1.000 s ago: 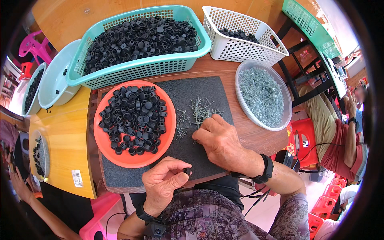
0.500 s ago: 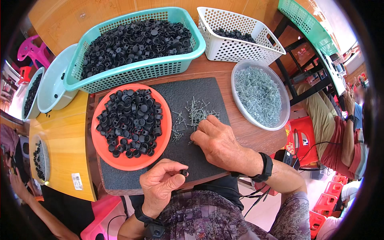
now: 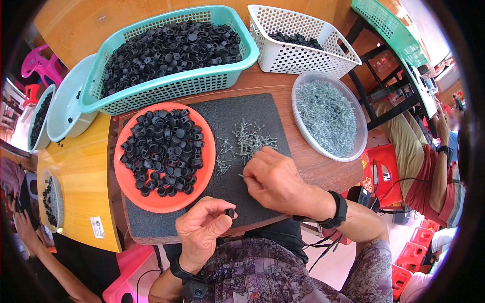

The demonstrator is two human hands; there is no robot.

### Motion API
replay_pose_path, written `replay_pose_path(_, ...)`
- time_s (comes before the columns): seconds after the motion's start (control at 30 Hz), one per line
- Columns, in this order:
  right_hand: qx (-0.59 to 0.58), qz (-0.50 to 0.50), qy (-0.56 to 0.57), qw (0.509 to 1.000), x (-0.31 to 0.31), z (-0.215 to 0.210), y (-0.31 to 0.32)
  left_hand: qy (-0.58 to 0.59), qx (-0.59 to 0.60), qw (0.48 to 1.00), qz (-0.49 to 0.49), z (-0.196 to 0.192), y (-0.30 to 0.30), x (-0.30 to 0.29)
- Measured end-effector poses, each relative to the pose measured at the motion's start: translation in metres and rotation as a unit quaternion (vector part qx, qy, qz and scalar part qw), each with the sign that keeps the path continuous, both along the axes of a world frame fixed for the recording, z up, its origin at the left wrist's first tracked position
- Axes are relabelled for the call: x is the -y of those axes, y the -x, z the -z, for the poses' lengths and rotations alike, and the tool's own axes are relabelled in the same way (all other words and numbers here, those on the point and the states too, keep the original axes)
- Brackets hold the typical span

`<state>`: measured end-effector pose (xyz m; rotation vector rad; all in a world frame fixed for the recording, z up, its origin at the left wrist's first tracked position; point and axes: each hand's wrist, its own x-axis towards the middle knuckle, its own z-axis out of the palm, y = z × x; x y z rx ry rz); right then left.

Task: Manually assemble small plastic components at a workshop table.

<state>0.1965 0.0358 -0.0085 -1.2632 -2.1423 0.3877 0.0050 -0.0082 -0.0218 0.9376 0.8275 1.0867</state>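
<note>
My left hand (image 3: 198, 230), near the table's front edge, pinches a small black plastic cap (image 3: 230, 213) between thumb and forefinger. Over the dark mat (image 3: 217, 108), my right hand (image 3: 278, 182) has its fingers closed on a screw (image 3: 241, 175), whose end sticks out on the left of the fingertips. Just beyond that hand lies a loose pile of screws (image 3: 250, 137), with some scattered to its left. A round orange-red plate (image 3: 151, 206) at the mat's left holds many black plastic caps (image 3: 164, 146). The two hands are apart.
A turquoise basket (image 3: 166, 90) heaped with black caps stands behind the plate. Behind right are a white basket (image 3: 303, 63) and a clear tub (image 3: 359, 146) of screws. Pale basins (image 3: 63, 108) stand left, by a yellow table (image 3: 81, 177). Other people sit at both sides.
The right hand has drawn slightly rightward and nearer, and a screw now shows at its fingertips. The left hand has tilted the cap a little and shifted slightly left.
</note>
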Motion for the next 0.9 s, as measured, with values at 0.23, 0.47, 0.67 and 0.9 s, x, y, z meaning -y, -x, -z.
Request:
replay_pose_path(0.23,-0.206,0.026,0.392,0.896,0.006,-0.036,-0.007,-0.043,-0.043,0.995,-0.076,-0.006,-0.015,-0.001)
replay_pose_path(0.47,-0.268,-0.018,0.482,0.834,0.01,-0.037,-0.01,-0.226,-0.24,0.942,-0.066,-0.004,-0.026,-0.012)
replay_pose_path(0.67,-0.329,0.02,0.496,0.803,0.014,-0.032,-0.01,-0.302,-0.312,0.892,-0.123,0.0,-0.035,-0.014)
replay_pose_path(0.9,-0.346,0.09,0.421,0.834,0.017,-0.022,-0.01,-0.31,-0.358,0.869,-0.144,0.004,-0.032,-0.018)
